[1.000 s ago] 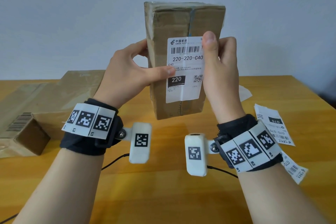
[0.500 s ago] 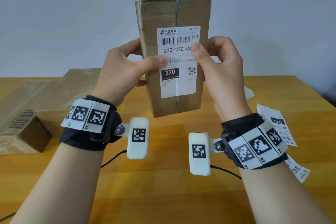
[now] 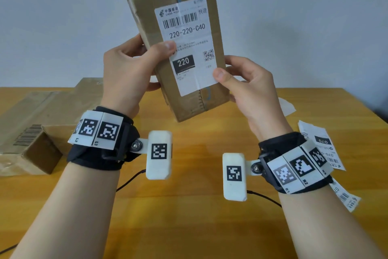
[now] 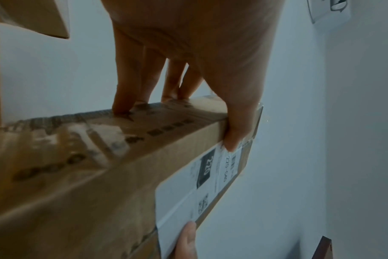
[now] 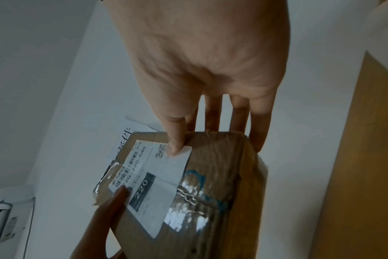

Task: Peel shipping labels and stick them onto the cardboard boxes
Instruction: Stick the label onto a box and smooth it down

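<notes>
Cardboard box: brown taped cardboard box (image 3: 155, 27), tall and narrow, held up in the air above the yellowish wooden table (image 3: 199, 227), its top tilted away to the right.
Label: white rectangular shipping label (image 3: 189, 48) printed "220-220-C40", lying on the box's front face; its top corner looks creased, and whether its lower edge is fully stuck cannot be told.
Left hand: left hand (image 3: 126, 71) grips the box's left side, thumb pressed on the label's left edge, fingers (image 4: 126, 87) set against the box's far face.
Right hand: right hand (image 3: 249, 88) clasps the box's lower right edge, thumb on the label's bottom right corner, fingers (image 5: 237, 113) reaching behind the box.
Wrists: black straps with white square-patterned marker tags and white camera blocks on both.
Other boxes: large flat brown cardboard boxes (image 3: 42, 116) lying on the table at far left, well apart from the held one; a barcode shows on the nearest.
Loose labels: white printed label sheets (image 3: 323, 145) lying on the table at the right, partly hidden behind the right wrist.
Wall: plain pale wall (image 3: 63, 17) behind.
</notes>
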